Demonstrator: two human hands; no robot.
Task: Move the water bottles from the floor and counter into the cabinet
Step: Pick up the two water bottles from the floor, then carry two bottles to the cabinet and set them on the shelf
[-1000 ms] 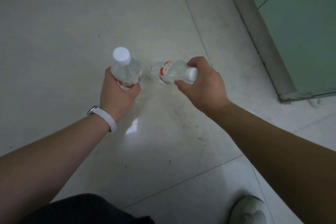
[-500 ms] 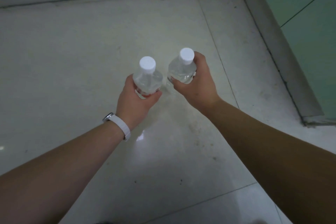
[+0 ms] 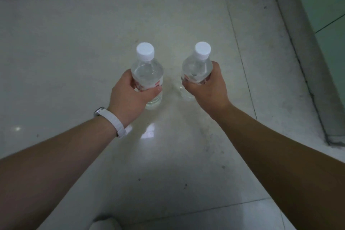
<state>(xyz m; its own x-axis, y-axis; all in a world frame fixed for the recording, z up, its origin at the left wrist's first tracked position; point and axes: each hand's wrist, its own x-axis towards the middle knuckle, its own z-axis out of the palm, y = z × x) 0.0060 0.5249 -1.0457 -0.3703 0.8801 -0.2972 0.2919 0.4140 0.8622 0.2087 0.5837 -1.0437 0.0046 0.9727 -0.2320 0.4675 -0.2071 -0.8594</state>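
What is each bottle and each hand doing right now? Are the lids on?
Left bottle: upright, white cap on, held off the floor.
Right bottle: upright, slightly tilted, white cap on, held off the floor.
Left hand: closed around the left bottle's middle.
Right hand: closed around the right bottle's middle.
White wristband: fastened on the left wrist.
Floor: glossy tiles, a little scuffed.

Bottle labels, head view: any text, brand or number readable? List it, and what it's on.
None readable.
Left bottle, held in the left hand: red-and-white label, print blurred and partly behind the fingers.
Right bottle, held in the right hand: label almost all covered, nothing legible.
White caps: plain.
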